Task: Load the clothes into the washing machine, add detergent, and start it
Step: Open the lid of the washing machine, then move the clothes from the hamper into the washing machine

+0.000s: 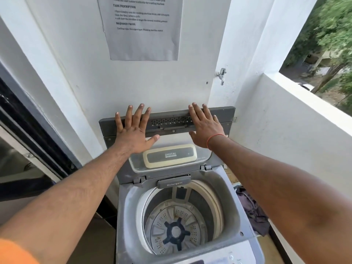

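A grey top-loading washing machine [127, 210] stands below me with its folding lid [221, 115] raised against the wall. My left hand [133, 130] lies flat on the lid's left part, fingers spread. My right hand [204, 126] lies flat on the lid's right part, fingers apart. Neither hand grips anything. The drum [177, 231] holds no clothes; its dark pulsator shows at the bottom. A closed drawer marked Detergent [174, 183] sits at the drum's back rim. Dark clothes [251, 208] lie in a heap to the right of the machine.
A paper notice [142, 27] hangs on the wall above the lid. A metal tap [221, 75] juts from the wall at upper right. A white balcony parapet [297, 115] runs along the right. A dark door frame [28, 134] is at left. The control panel [228, 259] shows at the bottom edge.
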